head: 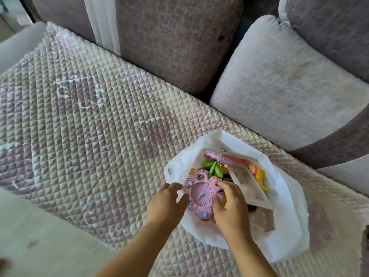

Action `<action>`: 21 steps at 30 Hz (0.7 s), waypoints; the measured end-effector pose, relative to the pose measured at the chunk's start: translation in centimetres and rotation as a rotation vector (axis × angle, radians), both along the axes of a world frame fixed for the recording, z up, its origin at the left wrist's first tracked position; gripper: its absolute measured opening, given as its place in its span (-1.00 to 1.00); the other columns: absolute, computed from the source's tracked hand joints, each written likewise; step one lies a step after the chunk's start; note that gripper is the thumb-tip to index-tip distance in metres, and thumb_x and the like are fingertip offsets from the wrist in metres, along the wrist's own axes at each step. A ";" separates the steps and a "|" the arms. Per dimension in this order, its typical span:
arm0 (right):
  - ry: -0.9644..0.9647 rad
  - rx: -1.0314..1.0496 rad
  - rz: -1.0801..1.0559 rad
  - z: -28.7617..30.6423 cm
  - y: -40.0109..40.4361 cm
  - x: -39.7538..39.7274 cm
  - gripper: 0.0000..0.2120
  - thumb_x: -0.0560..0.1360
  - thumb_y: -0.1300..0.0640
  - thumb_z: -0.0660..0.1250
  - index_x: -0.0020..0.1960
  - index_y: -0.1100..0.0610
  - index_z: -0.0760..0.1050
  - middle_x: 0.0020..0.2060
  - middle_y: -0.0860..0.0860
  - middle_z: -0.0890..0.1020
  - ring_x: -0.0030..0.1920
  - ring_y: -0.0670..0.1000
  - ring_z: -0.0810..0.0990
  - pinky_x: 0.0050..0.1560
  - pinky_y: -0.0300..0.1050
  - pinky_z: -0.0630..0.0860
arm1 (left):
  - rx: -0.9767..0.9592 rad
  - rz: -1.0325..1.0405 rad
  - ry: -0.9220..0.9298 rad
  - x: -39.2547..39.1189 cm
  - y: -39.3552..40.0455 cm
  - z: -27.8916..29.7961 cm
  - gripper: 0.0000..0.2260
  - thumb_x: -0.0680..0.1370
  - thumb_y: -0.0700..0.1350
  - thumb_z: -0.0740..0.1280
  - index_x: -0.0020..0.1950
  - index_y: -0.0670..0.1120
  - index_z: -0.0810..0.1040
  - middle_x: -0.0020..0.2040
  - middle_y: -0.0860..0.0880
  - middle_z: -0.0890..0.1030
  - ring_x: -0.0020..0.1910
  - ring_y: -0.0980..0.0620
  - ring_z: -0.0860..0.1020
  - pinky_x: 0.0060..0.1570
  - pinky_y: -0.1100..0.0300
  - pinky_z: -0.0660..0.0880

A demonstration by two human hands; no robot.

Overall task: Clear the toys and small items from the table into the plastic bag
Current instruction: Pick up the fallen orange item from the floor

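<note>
Spreading across most of the view, a quilted cover point(89, 116) is seen over the surface that carries the things, and upholstered cushions point(279, 92) are ranged along its far side. On the near right part of that quilted cover a white plastic bag point(287, 216) is set, its mouth opened upward and its rim slumped outward. Inside the bag a pale framed board point(251, 186) is lodged at a slant toward the right, with green toy pieces point(214, 168), a yellow toy point(259, 174) and a purple-edged item point(215, 156) piled toward the far side. At the near left of the bag's mouth a pink flower-shaped toy clock point(199, 193) is held, face up, partly over the rim and partly within the opening. It is gripped from both sides: the left hand point(167, 202) is curled round its left edge, just outside the bag's rim, and the right hand point(229, 206) is curled round its right edge, already inside the opening. The clock is roughly round, so no long axis need be reckoned with; the free space in the bag is judged to lie ahead and to the right of the hands. The clock is probably to be lowered that way, the right hand being the nearer to that space. No other toys are seen on the cover.
</note>
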State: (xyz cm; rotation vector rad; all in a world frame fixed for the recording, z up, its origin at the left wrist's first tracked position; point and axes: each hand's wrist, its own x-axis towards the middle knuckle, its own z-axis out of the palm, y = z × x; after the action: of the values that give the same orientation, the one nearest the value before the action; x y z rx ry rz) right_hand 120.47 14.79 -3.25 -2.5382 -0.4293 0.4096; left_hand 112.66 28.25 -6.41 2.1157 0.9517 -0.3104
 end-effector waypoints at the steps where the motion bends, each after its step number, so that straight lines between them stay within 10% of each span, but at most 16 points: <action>1: 0.006 -0.003 0.039 0.1 1.0 -0.6 -0.69 0.43 0.26 0.37 0.17 0.17 0.51 0.14 0.04 0.56 0.20 0.05 0.48 0.21 -0.14 0.39 | -0.021 0.039 -0.025 -1.0 0.7 0.1 -0.70 0.53 0.10 0.26 0.25 0.10 0.46 0.06 0.09 0.54 -0.13 0.12 0.50 -0.28 0.25 0.39; 21: 0.245 -0.067 0.892 -7.4 24.1 -31.1 -0.72 0.48 0.13 0.32 0.20 0.07 0.50 0.03 -0.02 0.60 0.08 -0.03 0.54 0.11 -0.23 0.41 | -0.012 0.883 0.081 -42.6 14.6 -5.3 -0.80 0.50 -0.01 0.34 0.08 -0.04 0.58 -0.22 0.04 0.56 -0.15 0.02 0.53 -0.10 0.16 0.46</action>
State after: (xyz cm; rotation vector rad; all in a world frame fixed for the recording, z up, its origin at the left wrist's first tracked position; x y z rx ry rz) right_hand 89.33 38.85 -10.64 -2.1780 -1.4566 1.0439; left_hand 70.10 42.89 -11.69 1.4833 1.7965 0.0545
